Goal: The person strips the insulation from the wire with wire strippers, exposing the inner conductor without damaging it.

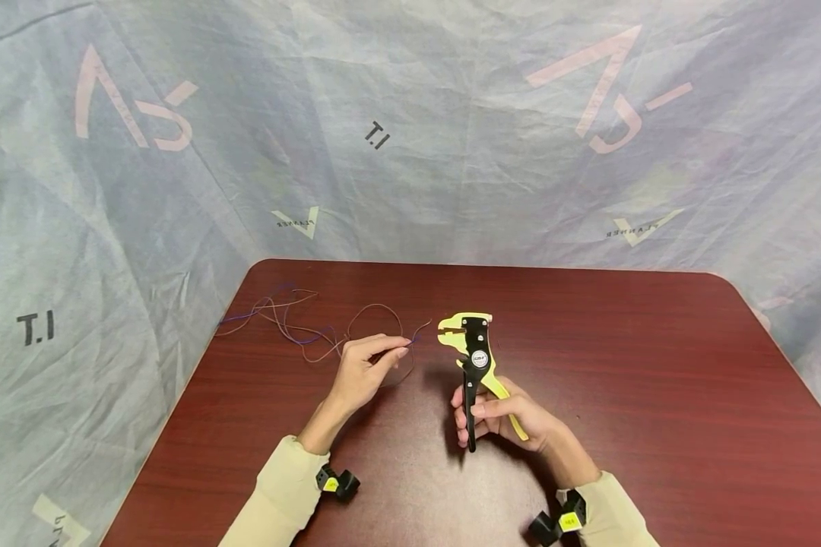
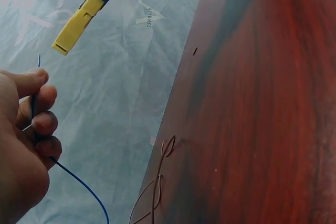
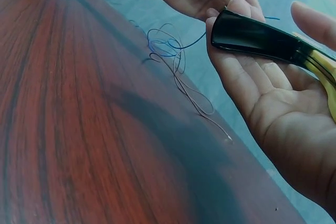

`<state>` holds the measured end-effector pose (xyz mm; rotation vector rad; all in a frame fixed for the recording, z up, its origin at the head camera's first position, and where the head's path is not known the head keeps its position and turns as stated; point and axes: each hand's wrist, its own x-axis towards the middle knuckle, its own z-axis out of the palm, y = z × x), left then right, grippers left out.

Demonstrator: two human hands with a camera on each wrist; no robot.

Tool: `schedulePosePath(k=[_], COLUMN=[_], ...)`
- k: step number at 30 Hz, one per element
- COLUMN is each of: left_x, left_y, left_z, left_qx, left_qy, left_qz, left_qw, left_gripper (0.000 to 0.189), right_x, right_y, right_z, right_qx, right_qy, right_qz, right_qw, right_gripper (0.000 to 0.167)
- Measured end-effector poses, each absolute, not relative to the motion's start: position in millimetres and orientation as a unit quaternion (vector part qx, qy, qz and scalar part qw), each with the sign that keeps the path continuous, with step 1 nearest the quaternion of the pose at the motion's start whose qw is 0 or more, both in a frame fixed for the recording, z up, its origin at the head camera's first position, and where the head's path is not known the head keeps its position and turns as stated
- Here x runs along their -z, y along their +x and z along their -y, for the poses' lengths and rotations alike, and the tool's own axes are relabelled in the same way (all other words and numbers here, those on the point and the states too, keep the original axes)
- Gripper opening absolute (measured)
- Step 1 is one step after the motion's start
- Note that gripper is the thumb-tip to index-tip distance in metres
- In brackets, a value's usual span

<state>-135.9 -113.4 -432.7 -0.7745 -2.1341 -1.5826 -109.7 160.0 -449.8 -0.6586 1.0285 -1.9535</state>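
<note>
Between thumb and forefinger, my left hand (image 1: 364, 374) pinches a thin blue wire (image 2: 79, 179) close to its end. A short tip pokes up past the fingertips in the left wrist view, while the rest runs down behind the curled fingers. My right hand (image 1: 532, 424) holds a yellow and black wire stripper (image 1: 477, 342) by its handles, the head up and the jaws facing left towards the wire tip. The handles are spread apart, fingers round the black one. A gap separates the stripper's jaws from the wire.
Loose brown wire (image 3: 207, 118) lies in loops with blue wire on the left of the reddish wooden table (image 1: 657, 380). One small brown scrap (image 2: 195, 51) rests on the tabletop. Behind the table's far edge hangs a grey printed cloth (image 1: 451, 152).
</note>
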Motion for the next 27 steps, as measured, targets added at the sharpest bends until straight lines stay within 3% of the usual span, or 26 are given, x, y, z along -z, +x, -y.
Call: schedulePosePath(k=[27], left_x=[428.0], left_y=[-133.2], left_z=[108.9], left_qx=[0.519], left_qy=[-0.317], left_qz=[0.769], left_qw=[0.198], left_gripper=[0.004], right_x=[452.1], right_y=[-100.2], right_z=[-157.5], right_qx=[0.747], right_qy=[-0.273], right_qz=[-0.421], right_qw=[0.437], right_gripper=[0.03])
